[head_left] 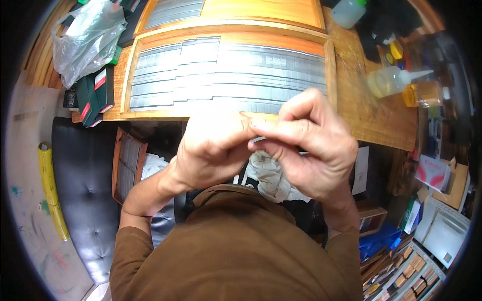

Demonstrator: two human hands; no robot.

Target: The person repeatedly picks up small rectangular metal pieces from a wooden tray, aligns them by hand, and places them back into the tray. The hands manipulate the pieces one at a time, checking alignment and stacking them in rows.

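Observation:
My left hand (213, 150) and my right hand (319, 145) meet in front of my chest, just short of the table's near edge. Between the pressed thumb and index finger of the right hand shows a small thin strip (258, 139) with blue and yellow colours; most of it is covered. The left hand is closed, its fingertips touching those of the right; glare and its own back hide what it may hold. Beyond both hands lies a shallow wooden tray (330, 70) filled with overlapping rows of shiny grey thin pieces (271, 65).
A second wooden tray (266, 15) sits behind. At left are a plastic bag (90, 40) and dark green boxes (95, 95). On the right stand a squeeze bottle (386, 82) and an amber jar (422, 95). A smaller tray (117, 165) leans by the black padded seat (80, 175).

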